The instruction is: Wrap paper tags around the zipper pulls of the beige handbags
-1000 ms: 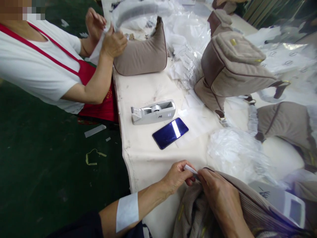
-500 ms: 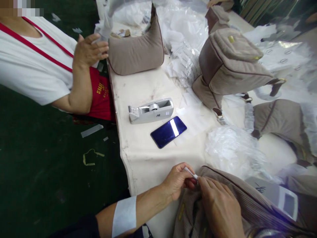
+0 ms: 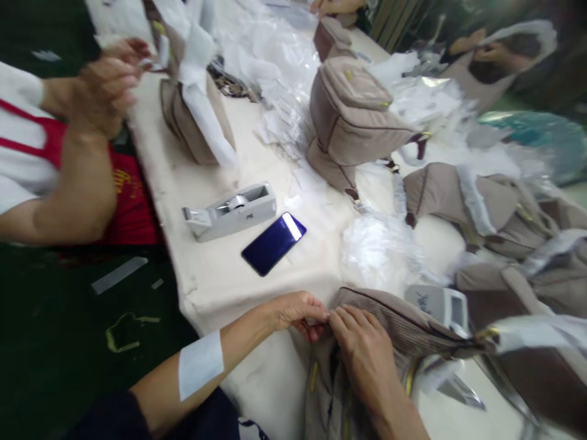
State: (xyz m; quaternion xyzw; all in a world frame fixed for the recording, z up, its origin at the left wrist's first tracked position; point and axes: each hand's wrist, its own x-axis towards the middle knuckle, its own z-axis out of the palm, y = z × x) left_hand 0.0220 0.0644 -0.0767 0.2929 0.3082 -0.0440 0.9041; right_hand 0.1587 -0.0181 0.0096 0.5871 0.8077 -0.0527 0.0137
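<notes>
Nearer to me than the phone (image 3: pixel 274 243) and to its right, I have a ribbed taupe bag (image 3: pixel 383 308) propped on the bench (image 3: pixel 215 272). My left hand (image 3: pixel 305 315) is drawn in narrow, its fingertips meeting those of my right hand (image 3: pixel 362 342) at the bag's top edge, which it seems to pinch; anything smaller between them is hidden. My right hand lies over that edge with its fingers close together, gripping it, as far as I can judge.

How far along this is, I can only partly tell. A white-wrapped strap (image 3: pixel 536 333), well to the right of the phone, seems to belong to my bag, so that wrapping looks done. The spot under my fingertips looks unfinished, since both hands are busy there. No plastic covers the bag, and whether its brass-toothed zip (image 3: pixel 409 379) is closed I can't tell.

Just left of the phone stands the tape dispenser (image 3: pixel 233 214), with no hand on it. Right of the phone lies a heap of clear plastic (image 3: pixel 380 247); beyond it, an upright bag (image 3: pixel 351 125). Well beyond the phone to the left, a co-worker's hands (image 3: pixel 110 79) are up beside another bag (image 3: pixel 213 101), draped with white wrap.
</notes>
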